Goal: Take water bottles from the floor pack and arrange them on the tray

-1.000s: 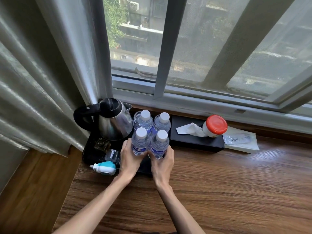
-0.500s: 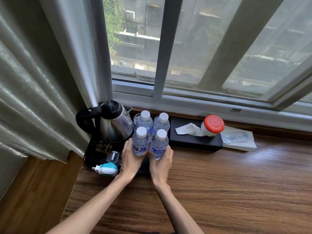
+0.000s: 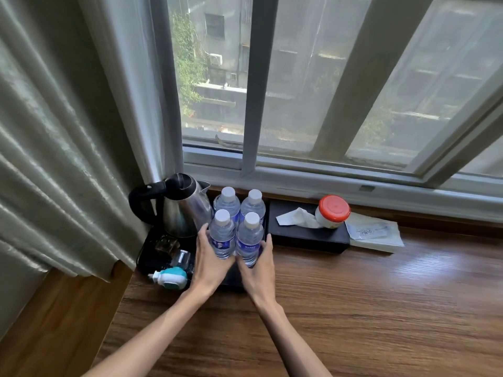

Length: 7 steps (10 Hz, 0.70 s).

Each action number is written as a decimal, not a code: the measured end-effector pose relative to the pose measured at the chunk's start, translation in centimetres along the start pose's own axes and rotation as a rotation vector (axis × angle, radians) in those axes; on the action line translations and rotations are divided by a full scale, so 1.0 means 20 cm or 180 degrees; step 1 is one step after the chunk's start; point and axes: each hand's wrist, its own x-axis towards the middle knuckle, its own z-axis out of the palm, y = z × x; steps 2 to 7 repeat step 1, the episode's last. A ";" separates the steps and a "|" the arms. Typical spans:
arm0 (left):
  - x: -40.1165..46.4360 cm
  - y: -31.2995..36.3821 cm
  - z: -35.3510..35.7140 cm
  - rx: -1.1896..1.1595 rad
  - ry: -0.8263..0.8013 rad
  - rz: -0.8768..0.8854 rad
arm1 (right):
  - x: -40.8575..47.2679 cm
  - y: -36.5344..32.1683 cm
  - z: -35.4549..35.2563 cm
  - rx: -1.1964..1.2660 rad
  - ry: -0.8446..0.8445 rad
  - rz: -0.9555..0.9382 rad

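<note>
Several clear water bottles with white caps stand upright in a tight square on the black tray (image 3: 148,261) by the window. My left hand (image 3: 211,263) wraps the front left bottle (image 3: 222,235). My right hand (image 3: 258,270) wraps the front right bottle (image 3: 249,239). Two more bottles, the back left bottle (image 3: 227,201) and the back right bottle (image 3: 253,204), stand right behind them, touching. The floor pack is out of view.
A steel kettle (image 3: 182,208) with a black handle stands on the tray's left half, with a glass (image 3: 181,258) and a teal and white plug-in device (image 3: 170,277) in front. A black tissue box (image 3: 304,235), a red-lidded jar (image 3: 333,212) and a paper packet (image 3: 374,232) lie to the right. Curtain hangs at left.
Both hands stay around the two front bottles. The view has tilted up a little, so the tray sits slightly lower in the picture.
</note>
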 end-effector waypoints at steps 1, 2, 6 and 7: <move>-0.06 0.07 -0.02 0.0028 0.0237 0.0187 | -0.02 -0.05 -0.12 -0.0082 -0.0107 -0.0243; -0.06 0.07 -0.02 0.0028 0.0237 0.0187 | -0.02 -0.05 -0.12 -0.0082 -0.0107 -0.0243; -0.06 0.07 -0.02 0.0028 0.0237 0.0187 | -0.02 -0.05 -0.12 -0.0082 -0.0107 -0.0243; -0.06 0.07 -0.02 0.0028 0.0237 0.0187 | -0.02 -0.05 -0.12 -0.0082 -0.0107 -0.0243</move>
